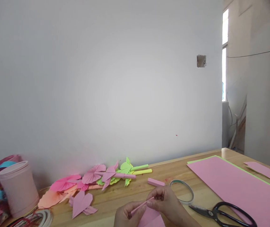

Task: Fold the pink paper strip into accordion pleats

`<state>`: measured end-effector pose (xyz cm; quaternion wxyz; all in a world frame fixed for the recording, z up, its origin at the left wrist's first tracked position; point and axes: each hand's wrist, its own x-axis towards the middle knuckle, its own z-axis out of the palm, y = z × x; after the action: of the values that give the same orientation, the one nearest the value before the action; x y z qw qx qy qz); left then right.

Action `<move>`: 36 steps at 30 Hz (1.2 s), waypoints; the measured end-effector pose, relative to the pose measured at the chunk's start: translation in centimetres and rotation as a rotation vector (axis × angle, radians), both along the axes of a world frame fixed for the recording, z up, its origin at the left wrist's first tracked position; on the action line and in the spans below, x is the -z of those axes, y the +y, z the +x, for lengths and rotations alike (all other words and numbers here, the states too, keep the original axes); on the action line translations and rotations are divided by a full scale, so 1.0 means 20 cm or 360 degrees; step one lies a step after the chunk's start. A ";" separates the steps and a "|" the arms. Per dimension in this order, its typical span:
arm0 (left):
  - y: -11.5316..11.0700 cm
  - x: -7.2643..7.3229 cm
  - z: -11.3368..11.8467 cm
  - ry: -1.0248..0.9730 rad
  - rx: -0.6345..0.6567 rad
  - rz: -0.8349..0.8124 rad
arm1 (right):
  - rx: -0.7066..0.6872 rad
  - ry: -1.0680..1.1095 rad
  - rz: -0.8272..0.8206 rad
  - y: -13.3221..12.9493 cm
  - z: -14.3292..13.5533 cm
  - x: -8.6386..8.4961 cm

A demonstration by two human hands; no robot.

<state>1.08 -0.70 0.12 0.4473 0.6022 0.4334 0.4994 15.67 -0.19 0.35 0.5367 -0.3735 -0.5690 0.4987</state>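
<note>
Near the bottom centre, my left hand (129, 215) and my right hand (164, 201) pinch a pink paper (152, 217) along its upper edge, which looks narrowly folded. The rest of the sheet hangs below the fingers and runs out of the frame. Just behind my right hand, a small pink paper block (156, 182) lies on the wooden table (177, 171). A roll of tape (181, 191) stands beside that hand. To its right are black-handled scissors (222, 214), their blades pointing left.
Large pink sheets (234, 186) over a green one cover the right side, with pink strips (267, 170) beyond. Folded paper fans and stems (94, 175) lie along the wall. A pink paper heart (82, 203), a pink cylinder (19, 189) and coiled cords (41, 218) are left.
</note>
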 end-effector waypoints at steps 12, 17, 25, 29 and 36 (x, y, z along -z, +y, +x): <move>0.02 0.05 -0.01 -0.0147 -0.0008 -0.0177 | 0.0004 0.0065 -0.0060 0.00 0.00 0.02; 0.03 0.06 -0.01 -0.0170 0.0039 -0.0257 | -0.0005 0.0022 -0.0057 0.00 0.01 0.00; 0.00 0.00 0.00 -0.0066 -0.0036 -0.0116 | -0.0069 0.0051 -0.0063 -0.02 0.02 -0.01; -0.03 -0.05 0.01 0.0146 -0.0003 0.0134 | -0.0148 -0.0035 -0.0042 -0.04 0.01 -0.02; -0.06 -0.08 0.02 -0.0161 0.0186 -0.0209 | -0.0038 0.0182 -0.0141 -0.02 -0.01 -0.01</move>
<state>1.54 -1.92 1.81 0.5356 0.5699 0.4062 0.4727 15.39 -0.59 0.64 0.5453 -0.3610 -0.5192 0.5502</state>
